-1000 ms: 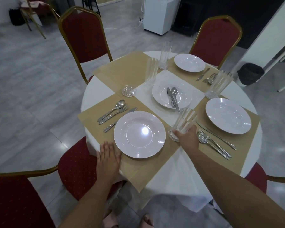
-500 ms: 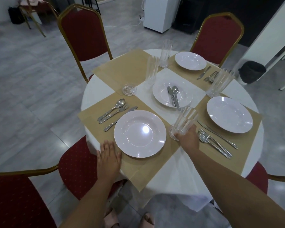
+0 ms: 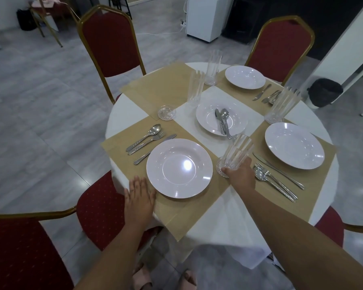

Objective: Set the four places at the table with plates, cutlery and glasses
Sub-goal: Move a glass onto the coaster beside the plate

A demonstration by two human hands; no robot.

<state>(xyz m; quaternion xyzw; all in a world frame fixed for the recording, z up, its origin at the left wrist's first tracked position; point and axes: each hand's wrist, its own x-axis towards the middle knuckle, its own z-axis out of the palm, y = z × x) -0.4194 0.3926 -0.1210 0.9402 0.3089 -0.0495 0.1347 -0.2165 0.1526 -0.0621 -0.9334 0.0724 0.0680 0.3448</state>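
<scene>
My right hand (image 3: pixel 240 174) grips the base of a clear ribbed glass (image 3: pixel 236 154), which stands on a coaster just right of the near white plate (image 3: pixel 179 168). My left hand (image 3: pixel 139 197) lies flat and open on the tan placemat (image 3: pixel 176 212) by that plate's near-left rim. A spoon, fork and knife (image 3: pixel 149 139) lie left of the plate. The right plate (image 3: pixel 294 148) has cutlery (image 3: pixel 276 176) beside it and a glass (image 3: pixel 283 105) behind it. The far plate (image 3: pixel 245 77) has cutlery (image 3: pixel 266 95). A centre plate (image 3: pixel 221 117) holds cutlery.
Two tall glasses (image 3: pixel 213 66) (image 3: pixel 195 88) stand at the table's middle-back, and an empty glass coaster (image 3: pixel 166 112) lies on the back-left placemat. Red chairs with gold frames (image 3: pixel 109 42) ring the round white-clothed table (image 3: pixel 228 237). A black bin (image 3: pixel 325 92) sits on the floor at right.
Both hands stay where they were; the right hand keeps its hold on the glass by the near plate. Only the camera view has shifted slightly.
</scene>
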